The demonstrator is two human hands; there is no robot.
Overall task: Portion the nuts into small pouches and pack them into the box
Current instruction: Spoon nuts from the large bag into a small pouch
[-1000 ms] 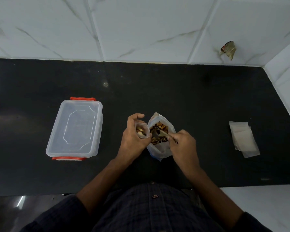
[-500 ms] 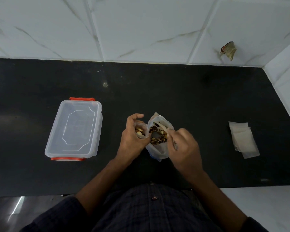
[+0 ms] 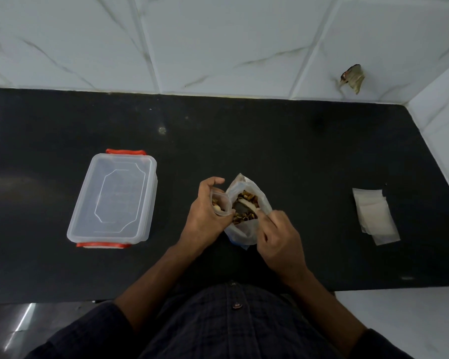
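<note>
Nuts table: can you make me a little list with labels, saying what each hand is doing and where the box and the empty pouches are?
left hand: grips a small pouch with a few nuts inside
right hand: holds a spoon dipped into the nut bag
nut bag: open, between the hands, on the counter
box: clear, red clips, lid on, left of the hands
spare pouches: flat stack, right side of the counter
pouches in box: none visible

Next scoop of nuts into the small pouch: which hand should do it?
Right hand: it grips the spoon already dipped in the nut bag. Left hand holds the small pouch open beside it.
</note>
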